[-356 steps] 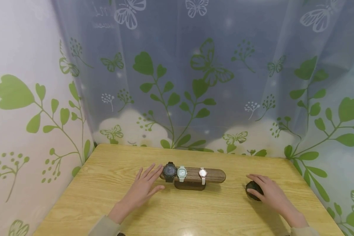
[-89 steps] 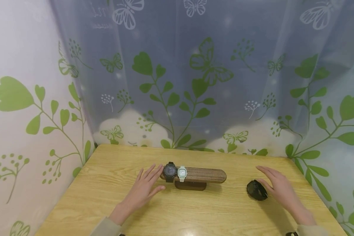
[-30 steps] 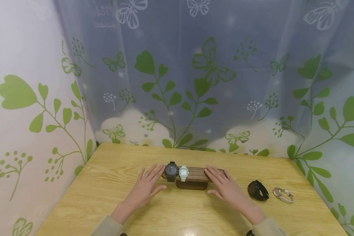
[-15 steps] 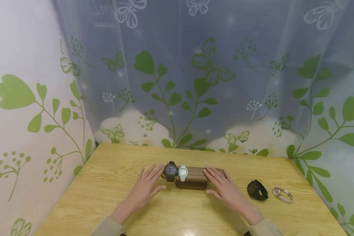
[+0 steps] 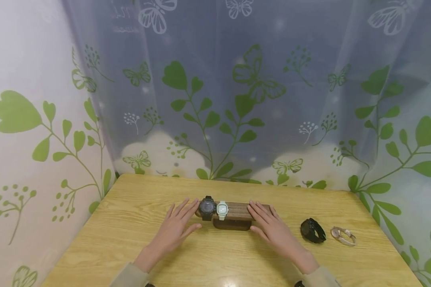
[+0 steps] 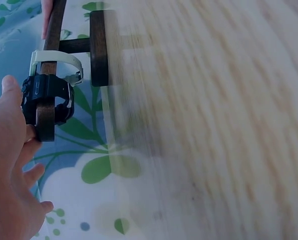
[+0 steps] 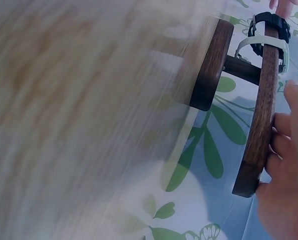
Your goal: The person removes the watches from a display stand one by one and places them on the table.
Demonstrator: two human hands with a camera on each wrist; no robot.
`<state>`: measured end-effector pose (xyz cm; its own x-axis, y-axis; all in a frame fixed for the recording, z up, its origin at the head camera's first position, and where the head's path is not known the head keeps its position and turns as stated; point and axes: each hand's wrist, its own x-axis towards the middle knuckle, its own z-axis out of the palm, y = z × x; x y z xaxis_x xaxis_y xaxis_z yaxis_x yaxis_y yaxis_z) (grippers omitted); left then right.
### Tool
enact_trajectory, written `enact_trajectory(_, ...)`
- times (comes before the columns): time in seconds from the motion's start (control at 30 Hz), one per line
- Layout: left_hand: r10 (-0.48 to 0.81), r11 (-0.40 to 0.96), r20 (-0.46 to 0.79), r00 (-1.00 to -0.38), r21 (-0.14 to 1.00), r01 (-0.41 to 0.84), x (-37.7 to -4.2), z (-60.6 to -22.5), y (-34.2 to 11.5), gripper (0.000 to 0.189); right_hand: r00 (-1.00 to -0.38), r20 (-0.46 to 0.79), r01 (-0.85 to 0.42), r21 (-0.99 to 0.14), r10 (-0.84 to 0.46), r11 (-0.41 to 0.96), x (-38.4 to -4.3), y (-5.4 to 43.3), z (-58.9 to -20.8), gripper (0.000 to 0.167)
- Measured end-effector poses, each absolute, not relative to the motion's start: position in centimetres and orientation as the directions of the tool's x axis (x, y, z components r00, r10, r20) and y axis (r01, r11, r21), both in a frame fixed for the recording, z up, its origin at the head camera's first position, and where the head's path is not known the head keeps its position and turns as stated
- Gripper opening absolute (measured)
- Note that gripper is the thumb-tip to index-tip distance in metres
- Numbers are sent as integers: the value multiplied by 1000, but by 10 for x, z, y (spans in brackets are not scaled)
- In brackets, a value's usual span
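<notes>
The pale watch (image 5: pixel 335 233) has left the wooden stand (image 5: pixel 238 211) and lies beside the black watch (image 5: pixel 309 231) towards the right edge of the desk (image 5: pixel 208 259), so the stand now bears just the dark watch (image 5: pixel 207 206) and mint watch (image 5: pixel 222 209), dials up. Left hand (image 5: pixel 173 232) and right hand (image 5: pixel 275 232) rest on its ends, each grip spread, clasping nothing. The stand's long axis runs left-right, nearly parallel to the far edge.

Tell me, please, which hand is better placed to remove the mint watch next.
Probably the right hand: bare bar separates it from the mint watch; the left hand has a black watch in between.
</notes>
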<state>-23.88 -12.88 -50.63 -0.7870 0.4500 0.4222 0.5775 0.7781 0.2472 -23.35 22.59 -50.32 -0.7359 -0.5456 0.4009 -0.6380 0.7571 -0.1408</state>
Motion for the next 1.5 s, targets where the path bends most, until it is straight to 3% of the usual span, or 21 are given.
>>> enact_trajectory(0.33,378,790,404,-833,328,518,-246,-492,-125,58,-739,408,-620,-103,-535,778,-234,223,-501,63)
enact_trajectory(0.73,485,672,401,-777,398,625,-261,-475,-115,63,-725,432,-624,-82,-537,777,-234,225,-503,63)
enact_trajectory(1.1,448,552,339,-827,622,555,-275,-484,-113,66,-709,428,-638,-49,-561,769,-236,226,-503,66)
enact_trajectory(1.5,431,538,365,-825,630,560,-280,-489,-112,67,-705,421,-640,-30,-572,767,-235,227,-502,66)
